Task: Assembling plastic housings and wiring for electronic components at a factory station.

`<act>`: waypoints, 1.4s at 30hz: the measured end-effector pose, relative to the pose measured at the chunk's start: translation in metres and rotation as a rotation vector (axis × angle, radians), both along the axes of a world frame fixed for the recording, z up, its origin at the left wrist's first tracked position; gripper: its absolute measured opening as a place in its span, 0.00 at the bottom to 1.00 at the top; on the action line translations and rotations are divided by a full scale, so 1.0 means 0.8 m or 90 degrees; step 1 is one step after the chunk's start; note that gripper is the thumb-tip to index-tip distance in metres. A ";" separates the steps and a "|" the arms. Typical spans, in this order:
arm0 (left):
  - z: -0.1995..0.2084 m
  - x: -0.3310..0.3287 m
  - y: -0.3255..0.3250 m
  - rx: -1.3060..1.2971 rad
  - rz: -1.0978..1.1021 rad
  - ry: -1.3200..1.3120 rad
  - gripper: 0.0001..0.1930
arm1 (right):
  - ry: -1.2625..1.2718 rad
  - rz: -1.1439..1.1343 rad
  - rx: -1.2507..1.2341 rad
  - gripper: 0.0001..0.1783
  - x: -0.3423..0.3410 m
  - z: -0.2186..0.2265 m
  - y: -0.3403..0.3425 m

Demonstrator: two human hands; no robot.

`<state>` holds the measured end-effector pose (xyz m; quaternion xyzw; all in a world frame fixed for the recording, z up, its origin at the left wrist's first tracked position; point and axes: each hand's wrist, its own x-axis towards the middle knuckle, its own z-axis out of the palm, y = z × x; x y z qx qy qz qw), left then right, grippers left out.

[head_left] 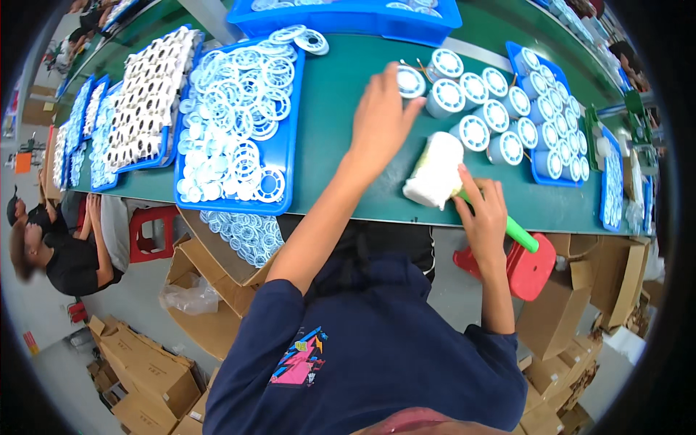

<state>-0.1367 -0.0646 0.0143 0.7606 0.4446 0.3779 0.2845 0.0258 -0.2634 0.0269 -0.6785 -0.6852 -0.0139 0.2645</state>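
Observation:
My left hand [380,119] reaches over the green bench, its thumb and fingers around the near left side of a white cylindrical part [411,82] with a round top. My right hand [483,215] is closed on the green handle of a mallet [433,171]. The mallet's head is bulky and wrapped in white material; it is over the bench, just nearer to me than the cylinder. Several similar light-blue cylinders with white slotted caps [474,133] stand grouped to the right of my left hand. Thin orange-brown wires show beside some of them.
On the left, a blue tray [288,177] holds piled white rings and discs, with another tray of white parts [148,98] beyond. A blue tray [554,181] of capped cylinders stands right. A blue bin [348,23] is at the back. A red stool [533,268] and cardboard boxes stand below.

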 end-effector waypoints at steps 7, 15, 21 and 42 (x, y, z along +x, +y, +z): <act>-0.003 -0.058 0.056 0.042 0.256 0.106 0.34 | -0.024 -0.004 0.023 0.39 0.012 -0.008 -0.001; 0.031 -0.022 0.072 0.139 0.249 0.067 0.32 | -0.044 0.012 0.064 0.38 0.019 -0.018 0.006; 0.093 -0.064 0.283 0.271 0.156 0.273 0.25 | -0.019 0.004 0.059 0.36 0.016 -0.016 0.009; 0.134 -0.093 0.384 -0.086 -0.234 0.734 0.28 | -0.027 0.003 0.063 0.31 0.019 -0.024 0.006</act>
